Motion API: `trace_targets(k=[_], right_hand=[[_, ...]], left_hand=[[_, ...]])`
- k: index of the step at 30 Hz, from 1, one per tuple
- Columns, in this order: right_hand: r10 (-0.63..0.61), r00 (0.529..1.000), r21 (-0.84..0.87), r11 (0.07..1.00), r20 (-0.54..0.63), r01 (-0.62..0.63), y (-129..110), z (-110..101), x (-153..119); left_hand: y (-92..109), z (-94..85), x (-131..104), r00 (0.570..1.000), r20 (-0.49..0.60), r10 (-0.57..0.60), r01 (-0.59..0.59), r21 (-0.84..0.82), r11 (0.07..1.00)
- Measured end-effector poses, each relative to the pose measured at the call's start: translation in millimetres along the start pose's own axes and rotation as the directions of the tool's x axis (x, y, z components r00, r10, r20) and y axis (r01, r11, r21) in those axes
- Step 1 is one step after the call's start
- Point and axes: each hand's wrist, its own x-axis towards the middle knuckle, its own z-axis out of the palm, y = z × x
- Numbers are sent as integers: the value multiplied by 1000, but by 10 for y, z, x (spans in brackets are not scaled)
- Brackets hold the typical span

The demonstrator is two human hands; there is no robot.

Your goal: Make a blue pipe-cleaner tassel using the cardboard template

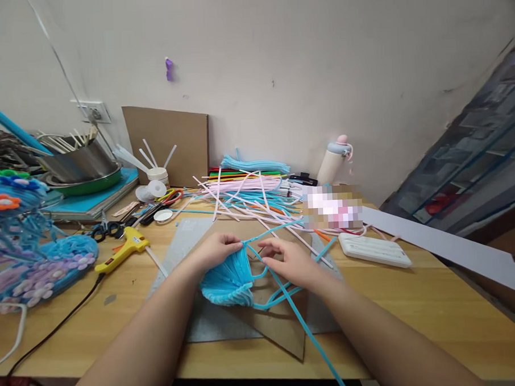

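Observation:
My left hand (219, 250) pinches the top edge of a blue fan-shaped piece made of pipe cleaners (227, 282). From its right side, several long blue pipe-cleaner ends (303, 322) stick out, some crossing or bent into loops. One runs down to the table's front edge, another slants up to the right. Just right of the piece, my right hand (290, 262) has its thumb and fingers curved and apart, close beside a blue strand. Beneath lie a piece of brown cardboard (285, 337) and a grey mat (199, 326).
A yellow glue gun (123, 251) with a black cord lies left, near scissors (109, 229) and blue flowered craftwork (43, 276). Behind are piled pink and blue pipe cleaners (248, 185), a cardboard sheet (170, 137) and a bottle (333, 161). Right is a white slab-shaped device (373, 250).

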Motion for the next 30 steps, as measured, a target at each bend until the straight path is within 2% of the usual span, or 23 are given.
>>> trace_targets(k=[3, 6, 8, 11, 13, 15, 19, 22, 25, 28, 30], right_hand=[[98, 984, 272, 953, 150, -136, 70, 25, 31], [79, 972, 527, 829, 222, -188, 99, 9, 34], [101, 959, 621, 743, 264, -249, 101, 0, 18], [200, 918, 644, 662, 341, -383, 86, 9, -13], [211, 910, 620, 675, 357, -399, 68, 14, -24], [170, 905, 610, 689, 389, -392, 42, -1, -25], [76, 874, 663, 621, 480, -418, -18, -79, -29], [42, 883, 610, 708, 468, -357, -45, -97, -47], [39, 903, 530, 799, 427, -285, -51, -30, -74], [32, 910, 487, 837, 412, -250, -60, 62, -98], [25, 899, 482, 837, 438, -259, -71, 87, -106]], left_hand=[[6, 61, 26, 1000, -23, 11, -11, 7, 1000], [53, 109, 7, 997, -73, 23, -20, 33, 999], [103, 128, -29, 994, -107, 34, -28, 56, 998], [179, 140, -84, 989, -140, 51, -39, 83, 996], [216, 142, -105, 987, -148, 62, -48, 95, 994], [237, 140, -111, 987, -138, 77, -63, 100, 993], [250, 124, -109, 989, -111, 102, -90, 115, 989], [248, 108, -109, 982, -158, 101, -81, 130, 988], [239, 107, -103, 976, -191, 105, -79, 141, 987], [222, 126, -92, 974, -185, 126, -101, 143, 985], [207, 136, -85, 974, -179, 138, -111, 153, 982]])
